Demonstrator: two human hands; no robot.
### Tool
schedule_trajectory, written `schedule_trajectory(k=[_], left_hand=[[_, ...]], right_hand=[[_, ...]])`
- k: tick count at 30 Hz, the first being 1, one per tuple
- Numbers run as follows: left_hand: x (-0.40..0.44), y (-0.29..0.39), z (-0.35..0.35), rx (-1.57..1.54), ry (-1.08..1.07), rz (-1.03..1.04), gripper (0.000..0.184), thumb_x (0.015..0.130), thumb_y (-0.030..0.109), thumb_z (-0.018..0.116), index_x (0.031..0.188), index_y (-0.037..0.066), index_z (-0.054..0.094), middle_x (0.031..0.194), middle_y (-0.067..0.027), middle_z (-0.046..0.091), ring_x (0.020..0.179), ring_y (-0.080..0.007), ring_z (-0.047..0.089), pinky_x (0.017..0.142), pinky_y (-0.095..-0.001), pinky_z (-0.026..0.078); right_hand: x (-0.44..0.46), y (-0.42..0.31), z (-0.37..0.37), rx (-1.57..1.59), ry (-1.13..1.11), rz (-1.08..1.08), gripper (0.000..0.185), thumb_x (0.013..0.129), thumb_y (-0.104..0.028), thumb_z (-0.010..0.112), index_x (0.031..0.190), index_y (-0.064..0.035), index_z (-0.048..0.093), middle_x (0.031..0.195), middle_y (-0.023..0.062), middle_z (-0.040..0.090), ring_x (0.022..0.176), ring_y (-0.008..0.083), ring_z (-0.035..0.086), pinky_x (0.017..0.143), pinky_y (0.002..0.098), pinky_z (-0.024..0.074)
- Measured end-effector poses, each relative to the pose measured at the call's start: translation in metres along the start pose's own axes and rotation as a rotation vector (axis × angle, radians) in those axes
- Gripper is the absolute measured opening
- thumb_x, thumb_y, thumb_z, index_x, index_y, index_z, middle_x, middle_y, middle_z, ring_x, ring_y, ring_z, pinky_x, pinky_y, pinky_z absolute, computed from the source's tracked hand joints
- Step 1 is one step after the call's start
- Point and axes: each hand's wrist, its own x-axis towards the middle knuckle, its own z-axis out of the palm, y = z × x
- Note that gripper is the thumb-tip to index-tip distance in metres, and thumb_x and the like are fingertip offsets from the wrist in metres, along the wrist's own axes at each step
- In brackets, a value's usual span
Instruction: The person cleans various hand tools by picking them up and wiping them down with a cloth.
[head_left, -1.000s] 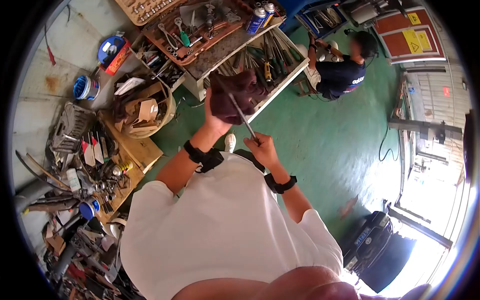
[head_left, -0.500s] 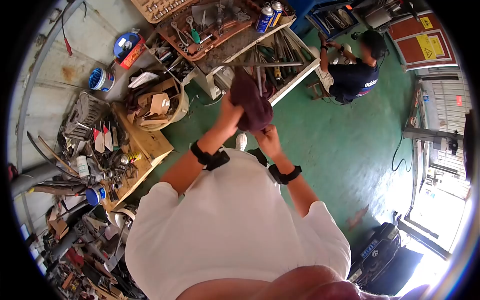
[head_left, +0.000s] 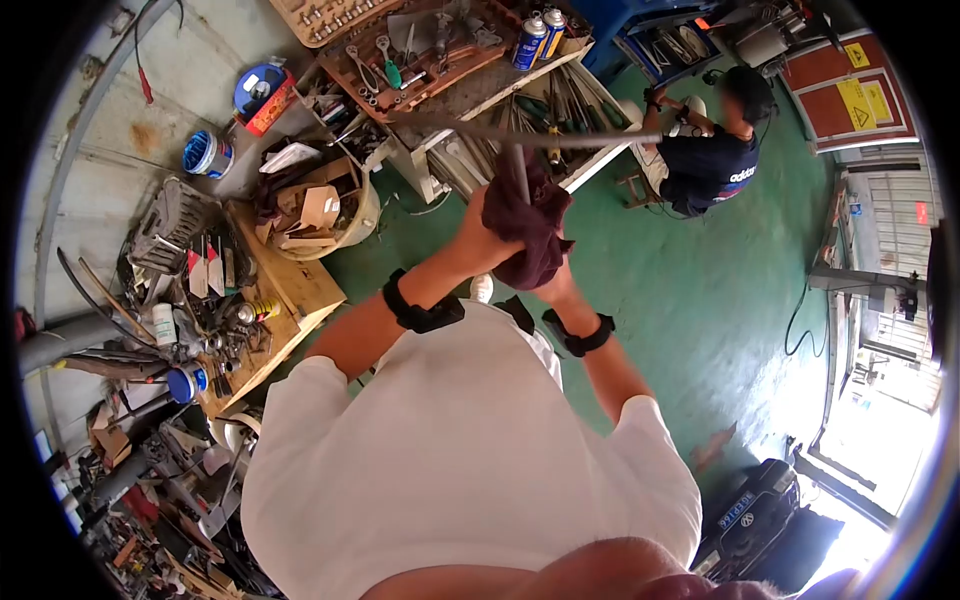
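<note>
A dark maroon cloth (head_left: 532,230) is bunched around the shaft of a T-handle wrench (head_left: 590,141), a long grey metal crossbar with a stem going down into the cloth. My left hand (head_left: 486,238) is closed on the cloth from the left side, its fingertips hidden in the folds. From below, my right hand (head_left: 556,284) grips the lower end of the bundle, and the cloth covers most of its fingers. The crossbar stands out above both hands, in front of an open drawer (head_left: 600,165) of long tools.
Spray cans (head_left: 530,42) and wrenches stand on the workbench (head_left: 455,95) ahead. At left are a bin of cardboard (head_left: 360,215) and a cluttered wooden bench (head_left: 300,290). A person (head_left: 708,160) sits on a low stool to the right, on green floor (head_left: 660,300).
Both hands have shifted a little to the right with the cloth and the wrench. The crossbar has swung right and now appears larger and nearer to me.
</note>
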Motion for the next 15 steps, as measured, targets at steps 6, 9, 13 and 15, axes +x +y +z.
schedule_trajectory(k=[6,9,13,15], left_hand=[[0.019,-0.006,0.007,-0.238,0.308,-0.096,0.041,0.076,-0.004,0.067,0.116,-0.003,0.055,0.100,-0.0053,0.066,0.093,-0.0136,0.063,0.086,-0.0296,0.050],[0.019,-0.021,-0.012,-0.097,0.294,-0.123,0.034,0.076,-0.002,0.068,0.108,-0.001,0.059,0.093,-0.0044,0.066,0.089,-0.0122,0.062,0.083,-0.0304,0.050],[0.022,-0.006,-0.012,0.205,0.182,-0.077,0.032,0.073,0.006,0.073,0.103,0.003,0.063,0.084,-0.0108,0.068,0.080,-0.0212,0.066,0.075,-0.0346,0.051],[0.023,0.001,-0.010,0.315,0.121,-0.034,0.034,0.072,0.010,0.074,0.103,0.004,0.063,0.083,-0.0133,0.069,0.077,-0.0268,0.068,0.071,-0.0368,0.052]], right_hand=[[0.003,-0.006,-0.038,0.172,-0.005,0.386,0.035,0.078,-0.010,0.071,0.110,0.0005,0.061,0.108,0.0153,0.067,0.095,0.0298,0.064,0.085,0.0372,0.0496],[0.031,-0.021,-0.104,-0.350,0.204,-0.078,0.035,0.080,-0.016,0.071,0.111,-0.0014,0.062,0.116,0.0162,0.063,0.104,0.0326,0.060,0.086,0.0421,0.0483],[0.089,-0.070,-0.128,-0.740,0.138,-0.319,0.030,0.082,-0.020,0.074,0.106,-0.0041,0.065,0.110,0.0138,0.063,0.097,0.0329,0.061,0.082,0.0410,0.0491],[0.100,-0.065,-0.120,-0.713,0.041,-0.287,0.028,0.083,-0.021,0.074,0.103,-0.0041,0.065,0.104,0.0128,0.064,0.089,0.0322,0.062,0.075,0.0394,0.0495]])
